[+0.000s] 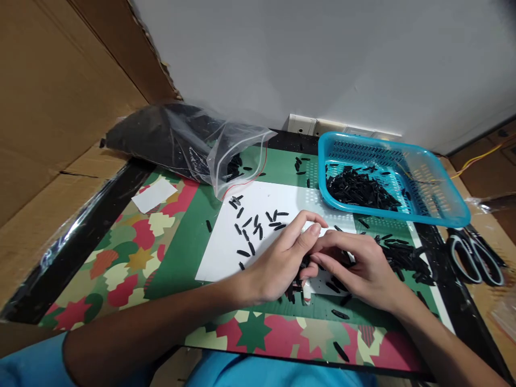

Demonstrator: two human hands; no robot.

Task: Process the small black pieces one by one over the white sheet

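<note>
Pinching small black pieces (250, 236) over white paper (226, 252), left hand (282, 263) and right hand (358, 269) curl closed together, contents unclear; best worked one piece at a time.

basket (443, 215) right of paper sheet (226, 247), bag (181, 140) behind left, scissors (475, 258) far right

Looks like a makeshift home piecework setup, not a real factory or workshop. The work surface is a small table (121, 236) with a colourful leaf-and-star pattern, jammed against a plain grey wall (322, 54) with flattened cardboard boxes (52, 107) propped beside it. Supplies are cheap household stuff: a zip-lock bag (189, 145) full of small black plastic pieces, a blue plastic basket (443, 204) holding more, a white sheet (229, 242) as a sorting mat, and ordinary scissors (471, 258). Wall sockets (302, 124) sit right at table level.
</note>
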